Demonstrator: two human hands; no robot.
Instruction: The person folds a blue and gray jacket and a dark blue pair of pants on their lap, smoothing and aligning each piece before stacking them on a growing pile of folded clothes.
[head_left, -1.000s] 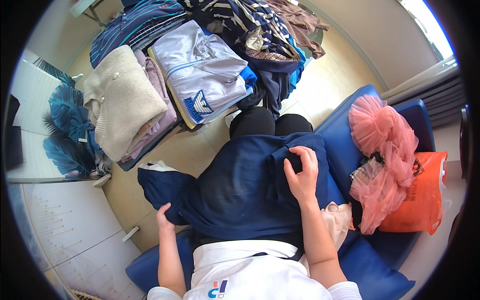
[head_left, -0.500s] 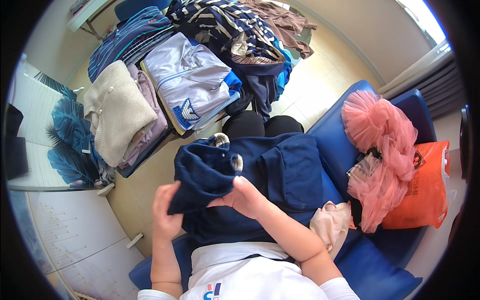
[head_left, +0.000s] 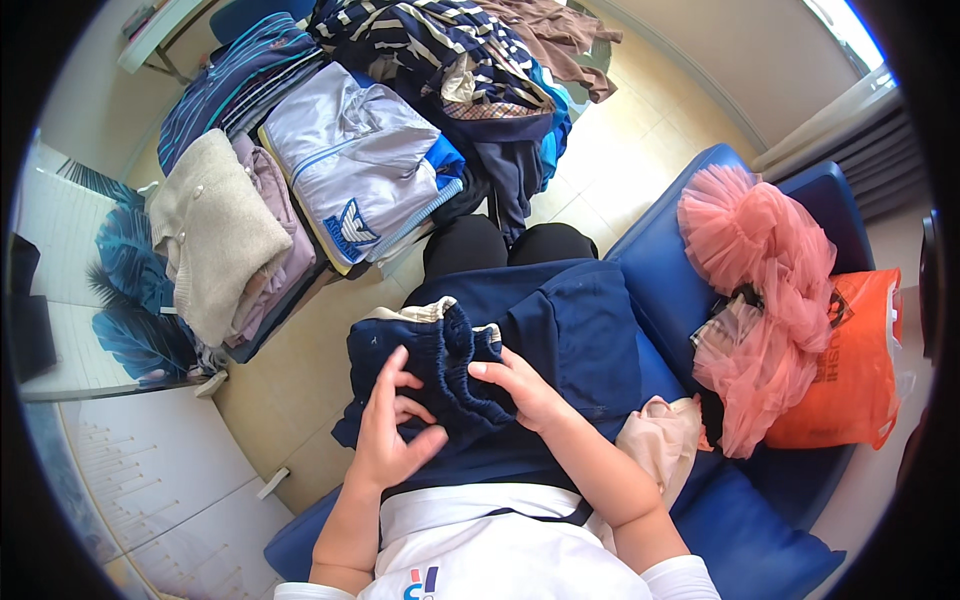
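Note:
Across my lap lies dark navy cloth (head_left: 575, 330). On it, at the left, rests a bunched navy garment (head_left: 395, 338) with a gathered elastic edge and cream-coloured trim; whether it is one piece with the cloth below I cannot tell. My right hand (head_left: 525, 392) pinches the gathered edge at its right side, thumb on top. Over the lower left of the garment is my left hand (head_left: 395, 430), open, its fingers apart and lying against the fabric without gripping it.
Ahead stand folded piles: a beige knit cardigan (head_left: 220, 235), a silver-grey jacket (head_left: 345, 150), striped navy tops (head_left: 235, 75). A heap of patterned clothes (head_left: 440, 50) is beyond. On the blue sofa (head_left: 650, 245) at right lie pink tulle (head_left: 770, 260), an orange bag (head_left: 860, 370) and pale pink cloth (head_left: 655, 440).
The navy garment has come down from my raised hands onto my lap, its gathered edge now facing up. My left hand has let go and spread its fingers; my right still grips.

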